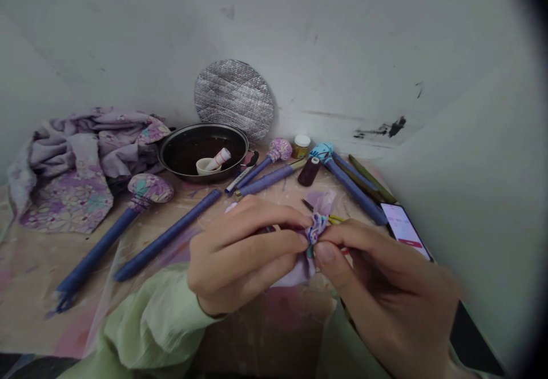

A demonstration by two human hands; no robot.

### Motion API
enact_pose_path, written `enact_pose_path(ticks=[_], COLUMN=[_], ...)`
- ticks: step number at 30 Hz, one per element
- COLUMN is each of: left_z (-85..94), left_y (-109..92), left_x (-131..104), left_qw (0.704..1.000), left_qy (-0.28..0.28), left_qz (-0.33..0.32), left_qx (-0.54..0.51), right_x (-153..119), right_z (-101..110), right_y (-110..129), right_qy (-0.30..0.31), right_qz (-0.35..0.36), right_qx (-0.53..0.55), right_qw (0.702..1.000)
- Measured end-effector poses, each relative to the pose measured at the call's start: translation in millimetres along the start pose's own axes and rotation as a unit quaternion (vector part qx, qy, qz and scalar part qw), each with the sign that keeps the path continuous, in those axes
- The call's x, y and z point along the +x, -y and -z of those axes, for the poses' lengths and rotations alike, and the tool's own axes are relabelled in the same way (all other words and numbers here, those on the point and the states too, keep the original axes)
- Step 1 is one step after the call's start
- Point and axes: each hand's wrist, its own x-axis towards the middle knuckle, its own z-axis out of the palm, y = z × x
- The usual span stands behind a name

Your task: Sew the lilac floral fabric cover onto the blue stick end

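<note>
Between both hands, near the middle of the view, is a small gathered piece of patterned purple and white fabric (317, 228). My left hand (248, 248) pinches its left side with the fingertips. The thumb and index finger of my right hand (385, 276) close on its right side. A loose lilac part of cloth (297, 273) hangs below the fingers. Just behind the fabric, a pair of scissors (336, 218) with yellow on it is partly hidden by the hands.
Behind the hands stand a black pan (171, 165) holding a white cup, a dark thread spool (309, 172) and a lidded jar (301, 146). Blue wrapped sticks (169, 235) lie around. Floral fabric (72, 196) is heaped left; a phone (405, 230) lies right, by the wall.
</note>
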Motion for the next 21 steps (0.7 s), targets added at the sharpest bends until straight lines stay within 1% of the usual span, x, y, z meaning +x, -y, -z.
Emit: enact_pose_path(ticks=[1, 3, 6, 9, 10, 13, 16, 21], left_z=[0.3, 1.1, 2.5, 2.9, 2.9, 3.7, 6.7, 16.2], left_y=[-1, -2, -2, -1, -1, -2, -5, -15], left_x=[0, 0, 0, 1, 1, 1, -1, -7], left_qw=[1.000, 1.000, 0.999, 0.999, 0.999, 0.998, 0.997, 0.992], left_qy=[0.007, 0.019, 0.033, 0.021, 0.014, 0.024, 0.036, 0.075], left_qz=[-0.007, 0.006, 0.002, -0.013, -0.004, -0.003, -0.012, -0.014], left_qx=[0.001, 0.019, 0.030, 0.026, 0.034, 0.057, 0.067, 0.104], right_x=[0, 0, 0, -1, -1, -1, 0, -1], right_z=[-1, -2, -2, -3, -3, -3, -4, -7], right_y=[0, 0, -1, -2, -2, -2, -4, -8], right_qy=[0.001, 0.001, 0.000, 0.003, 0.003, 0.005, 0.010, 0.020], right_qz=[0.000, -0.001, 0.002, 0.007, 0.007, 0.007, 0.015, 0.015], right_qx=[0.001, 0.002, 0.008, 0.015, 0.016, 0.018, 0.026, 0.048], right_qw=[1.000, 1.000, 1.000, 1.000, 1.000, 1.000, 0.999, 0.999])
